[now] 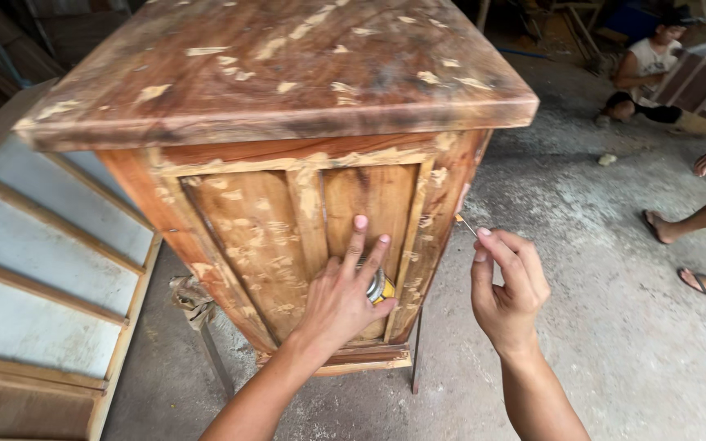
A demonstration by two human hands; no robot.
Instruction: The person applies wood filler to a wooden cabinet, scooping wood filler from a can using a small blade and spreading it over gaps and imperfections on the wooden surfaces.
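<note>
Cabinet (288, 163) fills most of my view: a reddish wooden piece with pale filler patches, its paneled side facing me and its overhanging top tilted away. My left hand (343, 298) is pressed against the middle panel, index and middle fingers (359, 233) stretched upward along the grain, while the rest of the hand curls around a small tin (379, 287) with a yellow and silver side; the tin sits trapped between palm and wood, so I'd call that hand closed on it, though its lid is hidden from me. My right hand (507, 290) hangs free just to the right of the cabinet's near corner, thumb and forefinger pinched on a thin stick (465, 224) whose long axis slants up and to the left, its tip pointing at the corner post and close to it; I cannot tell whether it touches. So the stick lies nearer the cabinet edge than the tin, and the tin lies low and left of the stick's tip, with the corner post between them. Other people (696, 220) sit or stand well apart on the dusty concrete floor (598, 310); a slatted frame (42, 269) leans at the left.
</note>
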